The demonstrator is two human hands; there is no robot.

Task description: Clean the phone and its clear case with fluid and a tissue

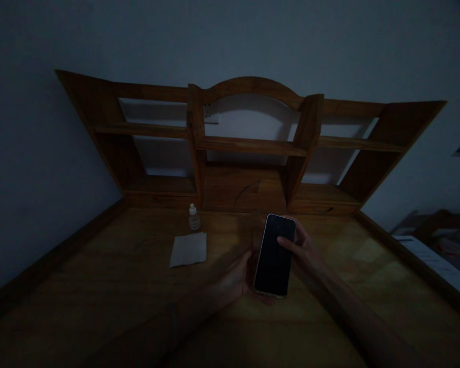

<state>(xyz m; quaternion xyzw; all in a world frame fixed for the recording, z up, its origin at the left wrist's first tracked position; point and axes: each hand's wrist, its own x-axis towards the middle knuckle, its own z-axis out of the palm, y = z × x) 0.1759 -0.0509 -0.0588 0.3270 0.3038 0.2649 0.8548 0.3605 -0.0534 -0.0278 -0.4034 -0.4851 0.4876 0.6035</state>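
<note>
Our left hand [235,278] reaches in from below, fingers curled around the lower left edge of the phone [275,254], gripping it. Our right hand [304,250] supports the phone's right edge, fingers wrapped behind and thumb laid across the dark screen. No writing is legible; the view is dim. Left of our left fingers lies a cloth [189,249], apparently folded, with a bottle [193,217] just beyond it. Past our fingertips stands the shelf [253,145].

No legible text appears: the phone [274,255] screen is dark, and the small bottle [193,217] label is unreadable.
</note>
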